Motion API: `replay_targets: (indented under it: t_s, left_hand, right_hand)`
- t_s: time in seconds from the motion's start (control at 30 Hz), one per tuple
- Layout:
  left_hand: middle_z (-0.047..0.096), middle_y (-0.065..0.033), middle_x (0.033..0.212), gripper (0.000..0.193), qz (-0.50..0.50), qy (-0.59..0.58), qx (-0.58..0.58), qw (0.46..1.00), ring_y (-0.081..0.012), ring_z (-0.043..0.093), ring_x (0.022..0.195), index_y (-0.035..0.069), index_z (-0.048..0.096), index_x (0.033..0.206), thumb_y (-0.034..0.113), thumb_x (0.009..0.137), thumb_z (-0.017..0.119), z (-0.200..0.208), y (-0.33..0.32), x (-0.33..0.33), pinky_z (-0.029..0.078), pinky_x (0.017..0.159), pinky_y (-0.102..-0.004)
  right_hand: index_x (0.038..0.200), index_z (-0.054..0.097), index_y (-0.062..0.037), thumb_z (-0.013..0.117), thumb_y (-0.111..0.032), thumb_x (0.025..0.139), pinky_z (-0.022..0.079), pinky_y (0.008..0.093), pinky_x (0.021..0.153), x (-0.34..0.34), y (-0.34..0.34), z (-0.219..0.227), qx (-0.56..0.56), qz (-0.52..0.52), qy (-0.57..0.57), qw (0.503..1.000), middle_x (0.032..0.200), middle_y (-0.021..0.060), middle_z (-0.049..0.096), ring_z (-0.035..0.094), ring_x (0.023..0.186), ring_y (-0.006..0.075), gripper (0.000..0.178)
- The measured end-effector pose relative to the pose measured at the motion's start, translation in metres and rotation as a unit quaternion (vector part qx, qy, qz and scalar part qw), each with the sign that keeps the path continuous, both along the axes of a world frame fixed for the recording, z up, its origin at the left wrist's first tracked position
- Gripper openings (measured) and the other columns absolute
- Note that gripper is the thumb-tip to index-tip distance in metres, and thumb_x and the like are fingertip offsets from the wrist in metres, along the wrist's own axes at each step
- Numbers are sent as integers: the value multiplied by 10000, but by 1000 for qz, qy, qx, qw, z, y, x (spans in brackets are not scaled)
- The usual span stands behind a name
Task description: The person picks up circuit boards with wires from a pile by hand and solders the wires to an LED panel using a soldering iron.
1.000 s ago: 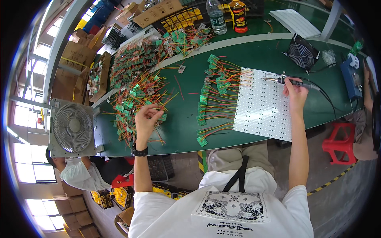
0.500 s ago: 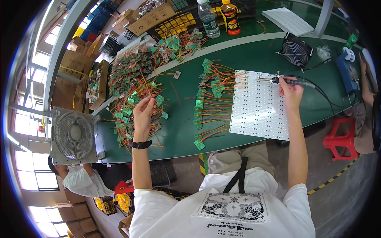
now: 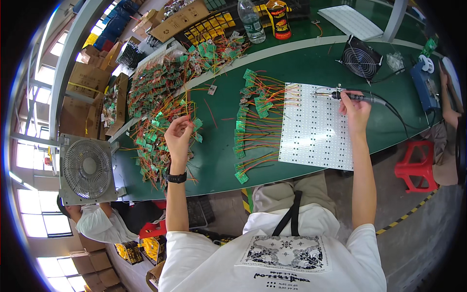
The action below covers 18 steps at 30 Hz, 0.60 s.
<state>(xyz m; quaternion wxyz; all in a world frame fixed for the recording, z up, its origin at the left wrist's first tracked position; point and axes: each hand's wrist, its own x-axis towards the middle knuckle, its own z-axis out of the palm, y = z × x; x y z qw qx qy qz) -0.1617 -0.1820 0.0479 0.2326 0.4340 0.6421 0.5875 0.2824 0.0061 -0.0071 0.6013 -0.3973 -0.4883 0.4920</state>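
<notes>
My right hand (image 3: 356, 116) grips a black soldering iron (image 3: 364, 98), its thin metal tip pointing left over the upper part of a white perforated panel (image 3: 316, 131). Thin wires run from the panel's left side to a column of small green circuit boards (image 3: 240, 127). At the left, my left hand (image 3: 178, 136) is pinched closed at the right edge of a loose heap of wired circuit boards (image 3: 152, 138). Red and yellow wires lie around its fingertips; what they hold, if anything, I cannot make out.
A small black fan (image 3: 361, 59) and a blue solder-reel unit (image 3: 425, 90) stand at the right. Behind are a water bottle (image 3: 251, 23) and a dark drink bottle (image 3: 279, 20). A grey box fan (image 3: 88, 168) stands at the left, near a co-worker (image 3: 99, 223).
My left hand has shifted slightly, and the yellow wire that stuck up from its fingertips no longer shows there. My right hand keeps the soldering iron over the panel. The whole view has shifted slightly.
</notes>
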Motion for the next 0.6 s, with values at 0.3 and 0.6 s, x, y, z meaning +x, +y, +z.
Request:
replay_targets:
  t_s: [0.3, 0.6]
  left_hand:
    - [660, -48, 866, 103, -21, 252, -69, 965, -106, 644, 763, -16, 654, 957, -8, 854, 655, -6, 1, 5, 512, 710, -236]
    - [721, -126, 986, 109, 95, 523, 129, 837, -224, 694, 910, -25, 616, 1028, -32, 923, 587, 22, 24, 37, 549, 767, -287]
  right_hand:
    - [956, 641, 21, 703, -78, 867, 388, 207, 484, 1, 1, -1, 9, 0, -8, 1000, 689, 27, 610, 553, 538, 74, 147]
    - [954, 648, 23, 697, -90, 869, 378, 224, 495, 0, -1, 5, -7, 10, 36, 999, 690, 48, 617, 553, 540, 98, 150]
